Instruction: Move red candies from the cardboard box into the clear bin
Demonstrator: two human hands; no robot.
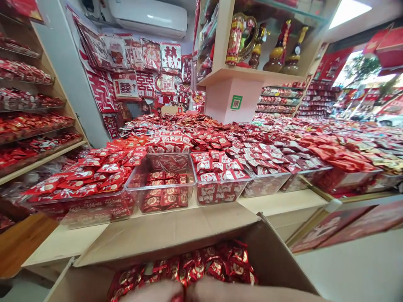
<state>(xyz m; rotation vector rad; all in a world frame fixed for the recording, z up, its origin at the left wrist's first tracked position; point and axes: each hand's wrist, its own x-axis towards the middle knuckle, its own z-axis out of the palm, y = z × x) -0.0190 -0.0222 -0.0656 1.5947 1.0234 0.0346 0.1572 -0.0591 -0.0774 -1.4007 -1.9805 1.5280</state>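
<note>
At the bottom edge, my left hand (pixel 155 291) and my right hand (pixel 217 290) are side by side over a cardboard box (pixel 273 247). Both are smeared by motion and cut off by the frame, so their fingers do not show clearly. Beneath and just beyond them, red candy packets (pixel 201 266) with gold print lie heaped in the box. Its far flap (pixel 176 230) leans up against the counter. Just behind it stands a clear plastic bin (pixel 135 186), partly filled with neat rows of red packets (pixel 165 195).
Beside it are a clear bin of red and white packets (pixel 220 176) and a heaped bin of red packets (pixel 94 172). Wooden shelves (pixel 34 126) rise at the left. A pillar (pixel 233 96) supports an overhead display shelf (pixel 261 73) holding gourd-shaped bottles (pixel 277 54).
</note>
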